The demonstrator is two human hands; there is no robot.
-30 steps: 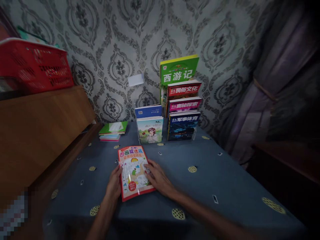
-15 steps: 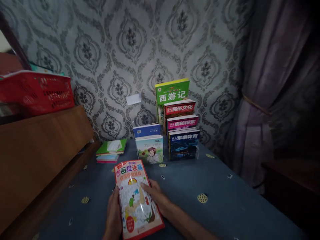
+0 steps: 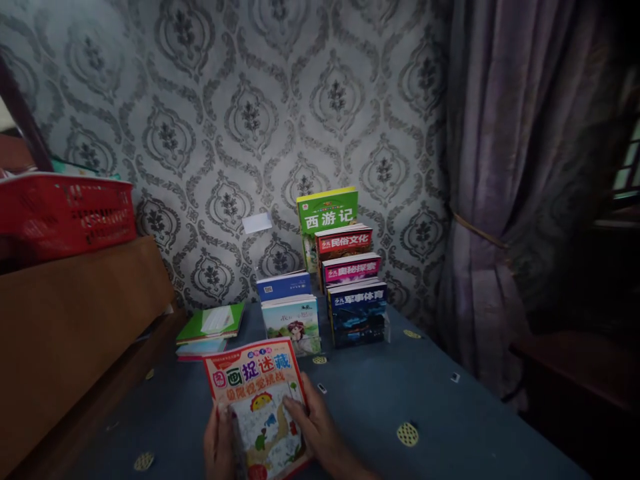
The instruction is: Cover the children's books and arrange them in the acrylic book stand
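Between my two hands is a picture book (image 3: 265, 400) with a red border and a colourful cartoon cover, its front turned toward me. My left hand (image 3: 219, 437) grips its left edge. On the right edge, my right hand (image 3: 317, 423) has its thumb across the cover and its fingers behind. The book's lower end runs out of the frame. Just beyond it, a pale book with a girl on the cover (image 3: 293, 327) stands in front of a blue book (image 3: 285, 287). To their right, a dark blue book (image 3: 357, 317) fronts a stepped row.
Behind the dark blue book stand a pink book (image 3: 350, 268), a red book (image 3: 345, 241) and a tall green book (image 3: 327, 207). A stack of booklets (image 3: 215, 323) lies at left. A red basket (image 3: 70, 213) sits on a wooden ledge (image 3: 85, 320). A curtain (image 3: 485, 200) hangs at right.
The picture book, held in both hands, has tilted more upright and shifted slightly left. The view has swung right and up, so the standing books appear lower and further left.
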